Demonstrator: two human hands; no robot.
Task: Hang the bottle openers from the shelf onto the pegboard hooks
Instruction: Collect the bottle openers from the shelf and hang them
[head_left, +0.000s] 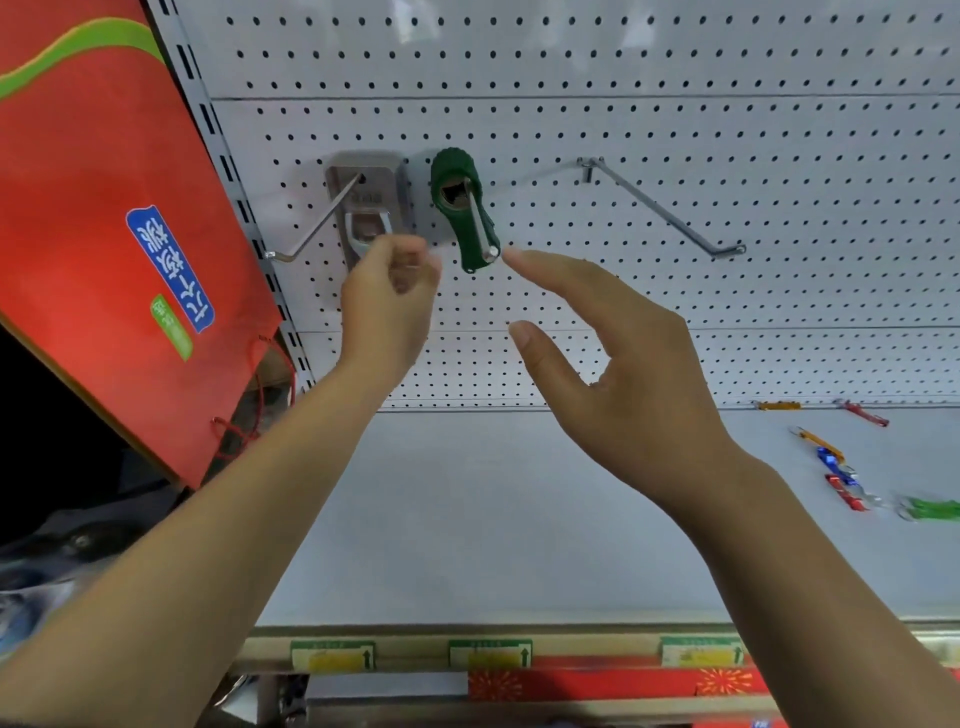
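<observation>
Green bottle opener (465, 208), ribbed round head up, hangs on the middle hook (480, 228) of the white pegboard (675, 104). The rod passes through its head opening, and inside that opening the detail is too dark to read. Its tail ends in a small loop, just beside the hook's tip.

Steel bottle opener (366, 208) hangs to its left, flat against the board behind the left hook (317, 223). Its lower end is hidden behind the left hand (387, 296). That hand's fingers (410, 260) are curled together and motion-blurred. Cannot tell whether they pinch the steel opener or nothing at all.

Right hand (623, 364) is spread, fingers straight and holding nothing. The index tip is just beside the middle hook's tip and the green opener's tail; contact cannot be confirmed. The thumb points left, below, apart from everything.

Right hook (670, 208) juts out well to the right on the same row.

Below the board, the grey shelf (467, 519) carries a loose scatter of small openers (844, 491) at far right in orange, red, blue and green. They are soft in focus, and the green one is cut off by the frame edge.

Red bag (104, 234) with a blue label leans in at far left, covering the upright's side. Green-and-yellow price tags (332, 656) sit along the shelf's front rail, with print too small to read.
</observation>
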